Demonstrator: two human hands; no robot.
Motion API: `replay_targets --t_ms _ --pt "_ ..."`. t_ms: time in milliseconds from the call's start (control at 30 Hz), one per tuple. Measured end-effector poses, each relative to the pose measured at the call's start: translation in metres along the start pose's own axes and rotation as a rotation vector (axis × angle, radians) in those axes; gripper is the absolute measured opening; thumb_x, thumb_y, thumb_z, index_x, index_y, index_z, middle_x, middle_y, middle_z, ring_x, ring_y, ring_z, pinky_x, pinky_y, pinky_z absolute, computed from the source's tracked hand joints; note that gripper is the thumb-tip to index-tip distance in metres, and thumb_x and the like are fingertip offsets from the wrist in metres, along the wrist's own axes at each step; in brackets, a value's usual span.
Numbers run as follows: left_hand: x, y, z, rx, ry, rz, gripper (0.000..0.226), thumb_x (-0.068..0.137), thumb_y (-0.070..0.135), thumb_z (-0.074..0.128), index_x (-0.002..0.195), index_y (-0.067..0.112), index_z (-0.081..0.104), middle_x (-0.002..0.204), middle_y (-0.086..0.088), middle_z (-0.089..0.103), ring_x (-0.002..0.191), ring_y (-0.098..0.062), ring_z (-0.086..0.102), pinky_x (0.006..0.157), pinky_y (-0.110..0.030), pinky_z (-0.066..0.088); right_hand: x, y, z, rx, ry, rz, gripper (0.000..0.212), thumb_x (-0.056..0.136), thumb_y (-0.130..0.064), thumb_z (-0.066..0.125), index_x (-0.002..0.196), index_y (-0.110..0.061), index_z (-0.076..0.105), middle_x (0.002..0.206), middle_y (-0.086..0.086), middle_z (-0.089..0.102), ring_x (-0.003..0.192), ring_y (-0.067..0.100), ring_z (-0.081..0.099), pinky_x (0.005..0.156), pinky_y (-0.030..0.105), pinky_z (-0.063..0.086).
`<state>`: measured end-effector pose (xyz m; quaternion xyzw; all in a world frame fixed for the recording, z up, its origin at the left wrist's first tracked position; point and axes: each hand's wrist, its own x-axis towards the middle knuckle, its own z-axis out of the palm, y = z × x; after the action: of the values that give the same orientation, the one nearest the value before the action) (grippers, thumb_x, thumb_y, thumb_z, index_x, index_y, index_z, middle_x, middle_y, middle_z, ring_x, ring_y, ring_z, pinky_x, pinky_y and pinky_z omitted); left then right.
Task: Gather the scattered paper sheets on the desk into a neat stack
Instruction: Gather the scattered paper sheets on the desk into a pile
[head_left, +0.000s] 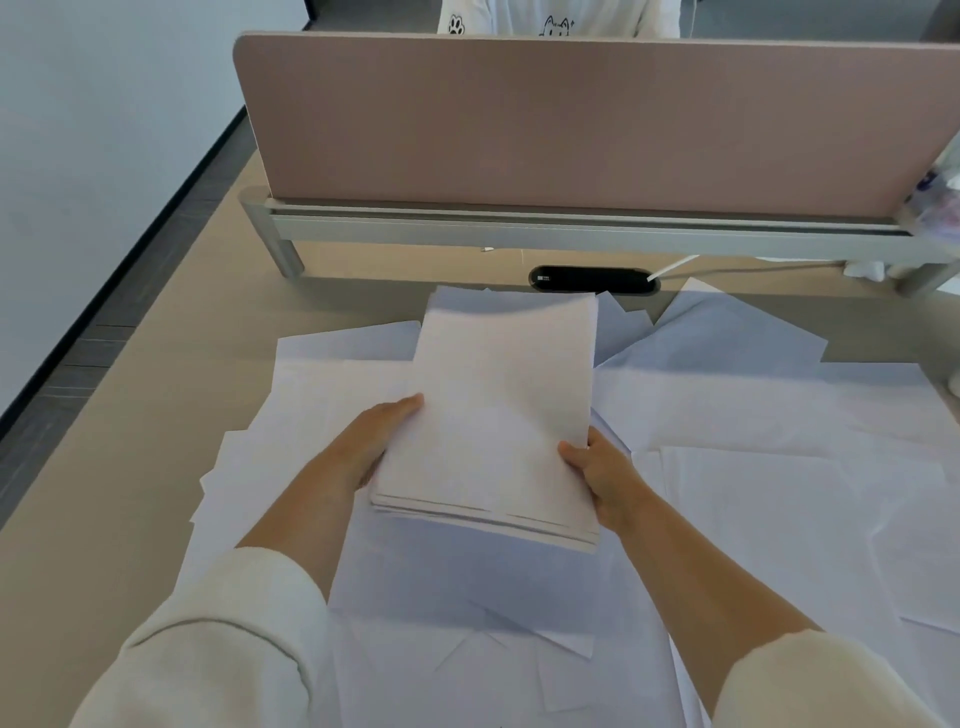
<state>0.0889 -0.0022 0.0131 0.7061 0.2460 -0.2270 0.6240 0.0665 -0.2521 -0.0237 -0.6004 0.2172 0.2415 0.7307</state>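
Note:
A stack of white paper sheets (498, 415) is lifted above the desk in the middle of the view, its near edge slightly uneven. My left hand (371, 441) holds its left edge, thumb on top and fingers hidden underneath. My right hand (602, 475) grips its near right corner, thumb on top. Many loose white sheets (779, 467) lie scattered and overlapping on the beige desk (130, 467), to the left, right and below the stack.
A pink divider panel (571, 124) on a grey metal rail crosses the desk's far side. A black cable port (592, 280) with a white cable sits below it. A person in a white top sits behind the panel. Floor drops off at the left.

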Motion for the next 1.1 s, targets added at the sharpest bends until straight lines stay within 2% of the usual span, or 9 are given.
replay_targets --t_ms 100,267,333,400,500,667,833,1000,1100 --pt "-0.014 0.0 -0.001 -0.128 -0.069 0.022 0.025 0.094 0.032 0.053 0.116 0.021 0.053 0.113 0.0 0.061 0.103 -0.022 0.058 0.095 -0.039 0.047 -0.006 0.003 -0.001 0.098 -0.093 0.048 0.029 0.095 0.002 0.04 0.111 -0.015 0.057 0.103 0.006 0.067 0.089 0.024 0.064 0.073 0.036 0.056" --pt "-0.029 -0.008 0.013 -0.249 -0.104 0.066 0.012 0.093 0.014 0.052 0.099 0.017 0.062 0.081 -0.001 0.072 0.073 -0.019 0.068 0.062 -0.03 0.056 -0.018 0.001 -0.014 0.109 -0.112 0.063 0.03 0.086 0.005 0.046 0.107 -0.011 0.061 0.091 0.008 0.071 0.079 0.024 0.067 0.064 0.032 0.057" --pt "-0.035 -0.008 0.025 -0.274 -0.123 0.086 0.013 0.093 0.013 0.052 0.097 0.017 0.063 0.078 0.0 0.074 0.068 -0.016 0.07 0.06 -0.029 0.057 -0.024 0.0 -0.025 0.095 -0.09 0.046 0.027 0.083 -0.002 0.054 0.105 -0.014 0.062 0.086 0.006 0.071 0.073 0.022 0.066 0.061 0.03 0.056" --pt "-0.041 -0.005 0.043 -0.307 -0.15 0.084 0.012 0.093 0.014 0.051 0.096 0.016 0.063 0.083 -0.004 0.072 0.073 -0.02 0.069 0.063 -0.033 0.057 -0.029 -0.001 -0.038 0.06 -0.07 -0.003 0.032 0.083 -0.007 0.061 0.114 -0.017 0.058 0.094 0.007 0.069 0.078 0.023 0.066 0.065 0.033 0.057" --pt "-0.049 0.002 0.075 -0.301 -0.211 0.072 0.013 0.093 0.015 0.051 0.096 0.015 0.063 0.083 -0.005 0.071 0.079 -0.024 0.066 0.066 -0.036 0.057 -0.041 -0.004 -0.067 -0.011 -0.005 -0.076 0.037 0.088 -0.005 0.059 0.123 -0.016 0.051 0.104 0.009 0.066 0.086 0.025 0.064 0.069 0.035 0.056" --pt "-0.057 -0.001 0.135 -0.249 -0.38 0.0 0.015 0.092 0.013 0.05 0.098 0.012 0.063 0.079 -0.005 0.074 0.074 -0.022 0.069 0.069 -0.035 0.055 -0.062 -0.004 -0.139 -0.007 0.137 -0.074 0.029 0.086 0.003 0.052 0.109 -0.013 0.06 0.096 0.01 0.068 0.082 0.028 0.064 0.077 0.039 0.052" --pt "-0.062 -0.016 0.207 0.002 -0.589 -0.146 0.016 0.093 0.012 0.05 0.104 0.008 0.062 0.096 -0.009 0.069 0.086 -0.025 0.064 0.081 -0.036 0.052 -0.077 0.002 -0.203 -0.33 0.534 -0.15 0.014 0.089 -0.02 0.059 0.101 -0.013 0.058 0.091 0.006 0.064 0.08 0.027 0.061 0.076 0.038 0.052" --pt "-0.069 -0.022 0.243 0.311 -0.7 -0.253 0.014 0.093 0.016 0.051 0.095 0.01 0.063 0.088 -0.005 0.068 0.071 -0.019 0.065 0.061 -0.027 0.056 -0.094 0.017 -0.243 -0.549 0.604 -0.14 0.018 0.091 -0.026 0.056 0.103 -0.013 0.059 0.091 0.007 0.062 0.083 0.029 0.059 0.069 0.029 0.042" --pt "-0.071 -0.025 0.254 0.518 -0.614 -0.276 0.013 0.093 0.017 0.052 0.093 0.01 0.063 0.082 -0.004 0.07 0.064 -0.014 0.069 0.056 -0.023 0.053 -0.102 0.029 -0.26 -0.727 0.612 -0.072 0.015 0.092 -0.023 0.052 0.087 -0.009 0.053 0.08 0.006 0.057 0.079 0.028 0.054 0.067 0.029 0.04"
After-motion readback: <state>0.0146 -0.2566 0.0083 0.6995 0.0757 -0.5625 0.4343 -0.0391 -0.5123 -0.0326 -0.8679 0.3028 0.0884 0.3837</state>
